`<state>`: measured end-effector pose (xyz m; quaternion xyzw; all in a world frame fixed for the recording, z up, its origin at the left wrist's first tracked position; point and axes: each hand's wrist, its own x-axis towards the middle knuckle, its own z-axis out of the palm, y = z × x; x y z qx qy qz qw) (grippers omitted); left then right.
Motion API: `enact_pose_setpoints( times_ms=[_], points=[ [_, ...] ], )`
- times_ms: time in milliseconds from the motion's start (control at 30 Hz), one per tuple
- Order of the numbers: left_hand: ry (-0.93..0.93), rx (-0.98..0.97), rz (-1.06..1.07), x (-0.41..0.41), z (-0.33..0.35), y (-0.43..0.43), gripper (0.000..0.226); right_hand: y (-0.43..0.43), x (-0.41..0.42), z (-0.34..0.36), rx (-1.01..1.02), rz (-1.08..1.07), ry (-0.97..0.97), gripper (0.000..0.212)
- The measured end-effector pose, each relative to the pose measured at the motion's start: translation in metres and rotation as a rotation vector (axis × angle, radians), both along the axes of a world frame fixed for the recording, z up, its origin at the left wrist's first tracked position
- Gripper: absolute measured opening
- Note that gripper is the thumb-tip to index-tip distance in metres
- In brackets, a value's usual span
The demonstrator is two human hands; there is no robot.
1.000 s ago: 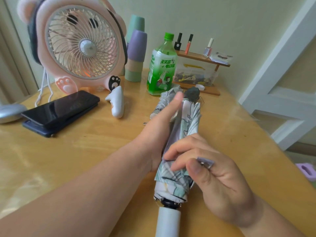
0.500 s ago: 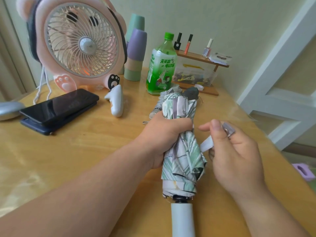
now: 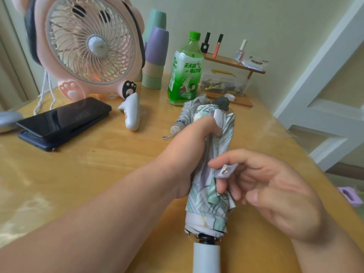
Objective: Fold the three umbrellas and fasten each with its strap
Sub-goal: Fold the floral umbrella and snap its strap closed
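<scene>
A folded umbrella (image 3: 211,203) with white, green and lilac leaf print lies along the wooden table (image 3: 98,164), its white handle (image 3: 206,259) toward me. My left hand (image 3: 189,146) grips the bunched canopy near its far end. My right hand (image 3: 266,186) pinches the lilac strap tab (image 3: 226,171) with its metal snap, against the canopy's right side. A grey folded umbrella (image 3: 185,117) lies just behind, partly hidden by my left hand. A dark grey tip (image 3: 222,101) shows beyond it.
A pink desk fan (image 3: 88,46) stands at the back left, with stacked cups (image 3: 155,60) and a green bottle (image 3: 185,71) beside it. A black phone (image 3: 63,119) on a case and a white handheld device (image 3: 131,114) lie left. A small wooden shelf (image 3: 232,64) with nail polish stands at the back.
My right hand has brought the strap tab from out at the right back down against the canopy. My left hand has slid farther up the umbrella, still gripping it.
</scene>
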<state>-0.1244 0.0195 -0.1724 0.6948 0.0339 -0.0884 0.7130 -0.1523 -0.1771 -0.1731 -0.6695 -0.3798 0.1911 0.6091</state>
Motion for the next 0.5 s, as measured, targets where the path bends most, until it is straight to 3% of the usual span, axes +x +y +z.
enact_pose_setpoints(
  times_ms=[67, 100, 133, 167, 233, 400, 500],
  points=[
    [-0.05, -0.028, -0.184, 0.0, 0.01, 0.009, 0.03, -0.001, 0.002, 0.001, 0.039, 0.006, 0.029, 0.033],
    [-0.05, -0.116, -0.337, -0.013, 0.011, 0.008, 0.04, -0.002, 0.001, 0.0, 0.067, 0.003, 0.037, 0.027],
    [0.062, -0.31, -0.428, -0.018, 0.014, 0.003, 0.055, -0.003, 0.0, 0.0, 0.086, -0.011, 0.036, 0.028],
    [0.127, -0.535, -0.523, -0.022, 0.01, 0.001, 0.055, -0.004, -0.001, 0.0, 0.092, -0.035, 0.02, 0.028],
    [0.097, -0.728, -0.681, -0.023, 0.003, 0.008, 0.05, -0.004, -0.002, 0.004, 0.1, -0.085, -0.032, 0.025],
    [-0.051, -0.573, -0.851, -0.023, 0.005, 0.01, 0.038, -0.003, -0.006, 0.009, 0.154, -0.028, 0.042, 0.019],
    [-0.02, -0.536, -0.726, -0.023, -0.005, 0.001, 0.035, 0.0, -0.007, 0.007, 0.091, -0.038, 0.063, 0.028]
  ],
)
